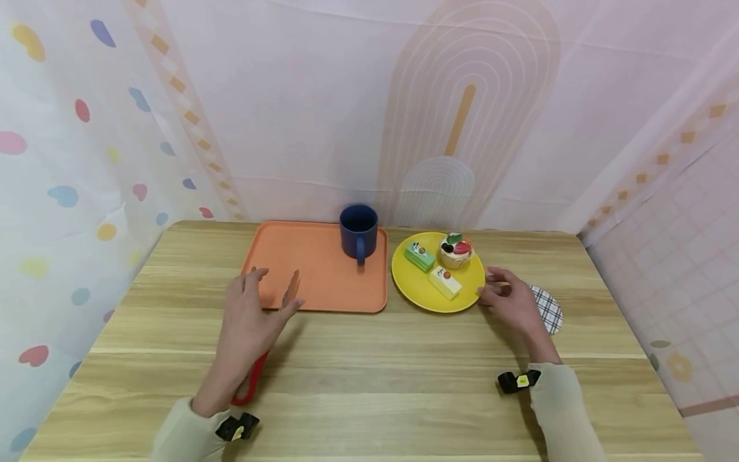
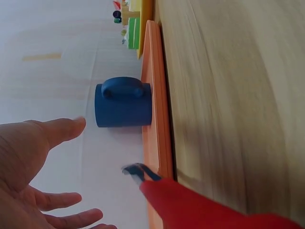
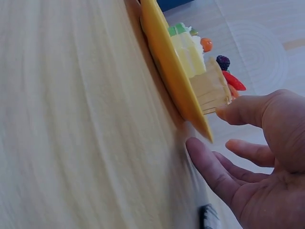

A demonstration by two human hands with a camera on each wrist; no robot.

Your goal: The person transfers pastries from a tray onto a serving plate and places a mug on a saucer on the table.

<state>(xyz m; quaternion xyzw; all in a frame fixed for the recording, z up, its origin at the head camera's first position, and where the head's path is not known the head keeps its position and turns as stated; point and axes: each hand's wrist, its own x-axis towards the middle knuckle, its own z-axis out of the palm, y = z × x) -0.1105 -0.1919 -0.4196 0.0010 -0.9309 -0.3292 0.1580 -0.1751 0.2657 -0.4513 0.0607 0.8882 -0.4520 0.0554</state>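
Note:
My left hand [image 1: 249,321] hovers at the front left of the orange tray [image 1: 312,282], thumb and fingers spread wide and holding nothing. Below it lies a red-handled utensil [image 1: 255,378], perhaps tongs, whose scalloped metal end reaches over the tray's front edge. A blue mug [image 1: 358,234] stands upright on the tray, handle facing me. At the yellow plate's [image 1: 416,294] right rim is my right hand [image 1: 514,305], its digits parted above and below the rim; contact is unclear. On the plate sit a green cake slice [image 1: 419,258], a yellow cake slice [image 1: 446,285] and a fruit-topped cupcake [image 1: 455,255].
A round plaid coaster [image 1: 551,311] lies on the wooden table [image 1: 392,385], partly behind my right hand. Patterned cloth [image 1: 300,115] hangs along the table's back and sides. Tray and plate stand side by side near the back edge.

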